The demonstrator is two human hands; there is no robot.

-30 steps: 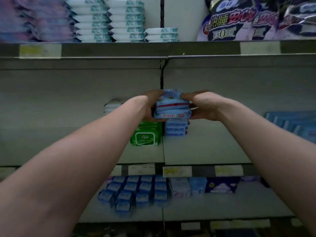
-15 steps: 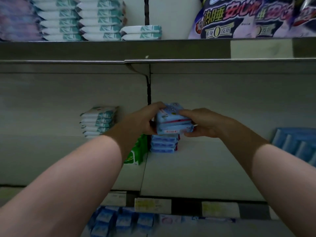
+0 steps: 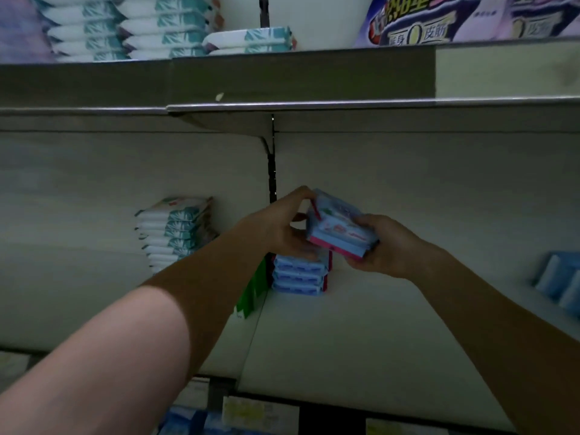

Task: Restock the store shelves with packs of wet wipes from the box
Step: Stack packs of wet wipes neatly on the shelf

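Both hands hold a small bundle of blue wet wipe packs (image 3: 340, 226) with pink edges, tilted down to the right, just above a short stack of the same blue packs (image 3: 299, 276) on the middle shelf (image 3: 361, 340). My left hand (image 3: 279, 227) grips the bundle's left end, thumb on top. My right hand (image 3: 381, 243) grips its right end from below. The box is out of view.
A green pack (image 3: 255, 290) stands left of the blue stack, partly behind my left arm. Further left is a stack of white-and-teal packs (image 3: 175, 233). The upper shelf (image 3: 282, 76) carries more white-and-teal packs and large purple bags. Blue packs (image 3: 561, 285) lie at the right edge.
The bundle has come lower and closer to the shelf stack and now tilts down to the right. The camera has moved closer and tipped upward.
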